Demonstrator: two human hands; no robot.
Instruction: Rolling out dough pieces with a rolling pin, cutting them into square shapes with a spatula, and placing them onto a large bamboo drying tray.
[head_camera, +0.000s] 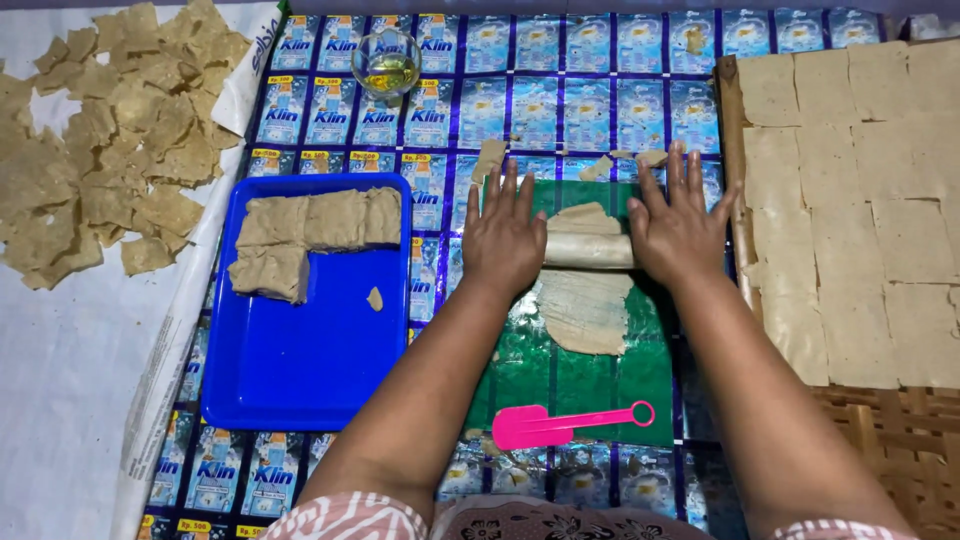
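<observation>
Two flat hands pressed a rolling pin over a thin sheet of dough on a green mat.

The left hand (503, 237) and right hand (677, 228) lay open, palms down and fingers spread, on the two ends of the rolling pin (590, 250), gripping nothing. The dough sheet (585, 310) lay under and in front of the pin on the green mat (640, 375); it looked soft, thin and easily torn, probably best lifted from beneath an edge, perhaps with the pink scraper (560, 423) lying nearer the person. The blue tray (300, 370) to the left held thick slabs of uncut dough (310, 235) along its far side, plus one crumb. A small glass bowl (387, 60) beyond held a yellowish liquid. Flat squares (860, 200) covered the woven tray (900, 430) on the right; dried pieces (110, 130) were heaped far left.
</observation>
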